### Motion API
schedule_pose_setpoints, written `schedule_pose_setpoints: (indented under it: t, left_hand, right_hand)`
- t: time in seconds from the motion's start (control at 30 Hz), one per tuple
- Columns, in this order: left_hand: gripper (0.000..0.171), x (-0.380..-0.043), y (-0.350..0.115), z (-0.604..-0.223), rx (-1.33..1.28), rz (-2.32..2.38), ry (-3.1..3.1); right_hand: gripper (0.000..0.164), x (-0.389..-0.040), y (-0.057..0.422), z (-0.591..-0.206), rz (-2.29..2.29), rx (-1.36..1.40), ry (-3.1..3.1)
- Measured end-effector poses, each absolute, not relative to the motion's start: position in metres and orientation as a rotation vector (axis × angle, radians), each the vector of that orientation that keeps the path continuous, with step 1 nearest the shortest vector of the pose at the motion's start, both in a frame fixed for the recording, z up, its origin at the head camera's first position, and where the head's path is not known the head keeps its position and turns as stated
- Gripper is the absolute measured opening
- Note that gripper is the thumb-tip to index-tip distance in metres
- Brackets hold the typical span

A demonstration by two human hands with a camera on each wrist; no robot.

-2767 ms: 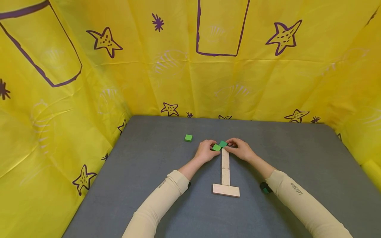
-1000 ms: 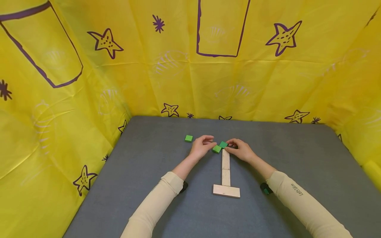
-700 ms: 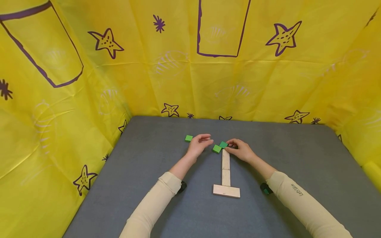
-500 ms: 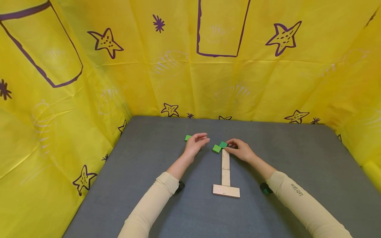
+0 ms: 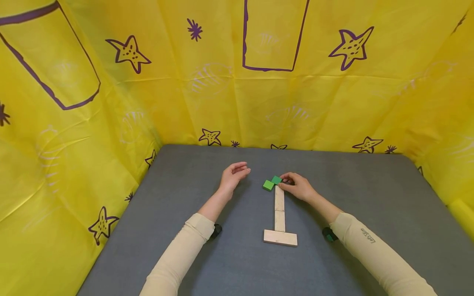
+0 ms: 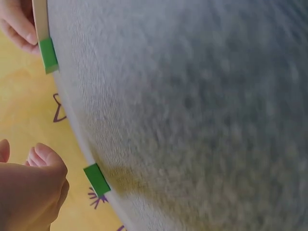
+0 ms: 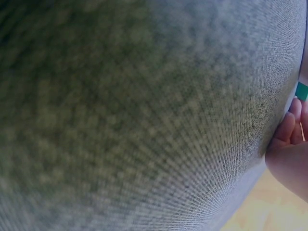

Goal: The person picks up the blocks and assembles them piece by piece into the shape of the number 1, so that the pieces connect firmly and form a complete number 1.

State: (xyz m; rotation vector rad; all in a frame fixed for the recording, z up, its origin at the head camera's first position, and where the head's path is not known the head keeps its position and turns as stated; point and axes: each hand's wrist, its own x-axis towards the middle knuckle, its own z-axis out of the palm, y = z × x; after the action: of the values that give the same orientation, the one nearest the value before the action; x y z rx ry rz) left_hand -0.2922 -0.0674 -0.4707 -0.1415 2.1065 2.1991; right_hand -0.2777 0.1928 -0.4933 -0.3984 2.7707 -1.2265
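Note:
My right hand [image 5: 300,188] pinches a dark green square block [image 5: 276,180] at its right side; a bit of that green block [image 7: 302,91] shows between thumb and fingers in the right wrist view. A light green block [image 5: 268,185] lies corner to corner with it on the left. Off to the left, my left hand [image 5: 231,177] hovers with loosely bent fingers and nothing in them. It hides a second light green block in the head view; the left wrist view shows this block [image 6: 96,180] on the table, apart from the left hand [image 6: 36,187].
Two pale wooden planks [image 5: 279,207] lie end to end below the dark green block. A third plank [image 5: 280,237] lies crosswise at their near end. Yellow patterned cloth [image 5: 207,102] hangs behind and beside the grey table [image 5: 352,176].
My left hand has let go of the near light green block and moved left, in front of the far one. My right hand stays at the dark green block.

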Motion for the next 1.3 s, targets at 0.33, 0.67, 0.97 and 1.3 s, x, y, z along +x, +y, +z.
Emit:
schedule_pose_setpoints:
  t: [0.33,0.67,0.97,1.3]
  left_hand:
    - [0.045,-0.300,-0.087,-0.471,-0.231,2.252,2.080]
    - [0.045,-0.305,-0.102,-0.472,-0.289,2.229,2.096]
    - [0.045,-0.306,-0.110,-0.473,-0.320,2.132,2.176]
    - [0.043,-0.312,-0.112,-0.483,-0.316,1.847,2.472]
  right_hand:
    - [0.034,-0.277,0.192,-0.494,-1.222,-0.389,2.774]
    - [0.034,-0.276,0.193,-0.495,-1.215,-0.380,2.777]
    - [0.034,-0.275,0.193,-0.494,-1.214,-0.384,2.767]
    - [0.033,-0.275,0.193,-0.493,-1.211,-0.394,2.765]
